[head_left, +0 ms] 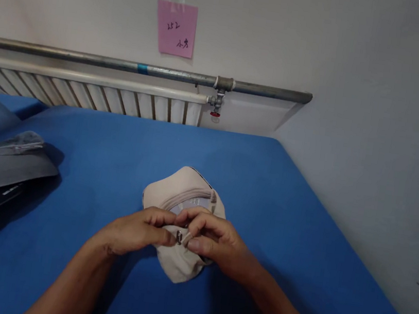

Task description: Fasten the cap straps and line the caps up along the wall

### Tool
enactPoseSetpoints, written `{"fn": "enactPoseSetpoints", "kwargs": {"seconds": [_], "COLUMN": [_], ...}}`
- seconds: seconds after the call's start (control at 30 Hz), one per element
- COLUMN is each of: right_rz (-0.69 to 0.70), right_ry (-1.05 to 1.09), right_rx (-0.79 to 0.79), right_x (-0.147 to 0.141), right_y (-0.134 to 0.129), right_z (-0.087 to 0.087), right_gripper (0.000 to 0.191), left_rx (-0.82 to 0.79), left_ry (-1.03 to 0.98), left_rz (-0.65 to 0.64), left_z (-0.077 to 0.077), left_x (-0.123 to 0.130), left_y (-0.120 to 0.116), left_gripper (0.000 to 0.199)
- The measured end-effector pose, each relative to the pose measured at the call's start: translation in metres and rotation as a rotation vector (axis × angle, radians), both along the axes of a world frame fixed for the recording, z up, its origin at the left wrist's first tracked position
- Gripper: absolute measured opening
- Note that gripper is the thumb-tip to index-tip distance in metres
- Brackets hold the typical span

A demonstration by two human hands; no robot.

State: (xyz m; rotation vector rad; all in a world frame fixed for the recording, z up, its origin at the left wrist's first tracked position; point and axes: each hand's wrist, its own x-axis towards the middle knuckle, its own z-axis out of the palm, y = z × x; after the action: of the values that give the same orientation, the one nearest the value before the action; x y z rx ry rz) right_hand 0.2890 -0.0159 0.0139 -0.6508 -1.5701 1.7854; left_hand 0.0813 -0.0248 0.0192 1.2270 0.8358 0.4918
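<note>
Hands meet at the lower middle of the frame, both pressed onto the near end of a beige baseball cap (185,187) that lies on a blue sheet (285,199). The cap's long axis runs from the bottom centre up toward the middle of the picture, brim end pointing away, strap end toward the person. So the cap sits directly ahead of both hands, neither one reaching across; the two are about equally near, the left hand (137,230) coming in from the lower left, the right hand (217,238) from the lower right.

Both hands are curled nearly closed, fingertips pinched together over the small metal buckle (179,237) of the cap's back strap. The left thumb and forefinger grip the strap on one side of the buckle, the right fingers grip the fabric on the other; the fingertips of the two hands all but touch.

The cap looks soft and collapsed, its crown flattened, the inner sweatband showing as a pale curved band with a greyish lining patch just above the knuckles.

At the left edge of the frame lies a grey cap (6,162), well apart. Above, a radiator (86,94) and a metal pipe (147,69) run along the wall, with a pink note (175,28) stuck above them.
</note>
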Motion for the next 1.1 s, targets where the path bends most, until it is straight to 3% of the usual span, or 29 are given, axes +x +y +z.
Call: {"fn": "enactPoseSetpoints", "kwargs": {"seconds": [0.23,0.33,0.63,0.87,1.1], "right_rz": [-0.057,-0.086,-0.243,-0.398,-0.459], "right_ry": [0.024,0.002,-0.051,-0.180,-0.241], "right_rx": [0.034,0.098,0.245,0.564,0.745], "right_x": [0.001,0.001,-0.001,-0.006,-0.006], "right_y": [0.003,0.004,0.008,0.004,-0.002], "right_z": [-0.001,0.000,-0.013,-0.015,-0.007], "right_gripper": [0.006,0.010,0.012,0.015,0.017], "left_rx": [-0.204,-0.275,-0.293,-0.220,-0.147], "left_ry": [-0.215,-0.247,-0.331,-0.275,-0.226], "left_rz": [0.331,0.414,0.646,0.696,0.712], "left_z": [-0.004,-0.005,-0.002,-0.005,0.002], "left_x": [0.007,0.010,0.022,0.028,0.034], "left_y": [0.000,0.000,0.001,-0.002,-0.008], "left_gripper": [0.019,0.020,0.025,0.018,0.014]}}
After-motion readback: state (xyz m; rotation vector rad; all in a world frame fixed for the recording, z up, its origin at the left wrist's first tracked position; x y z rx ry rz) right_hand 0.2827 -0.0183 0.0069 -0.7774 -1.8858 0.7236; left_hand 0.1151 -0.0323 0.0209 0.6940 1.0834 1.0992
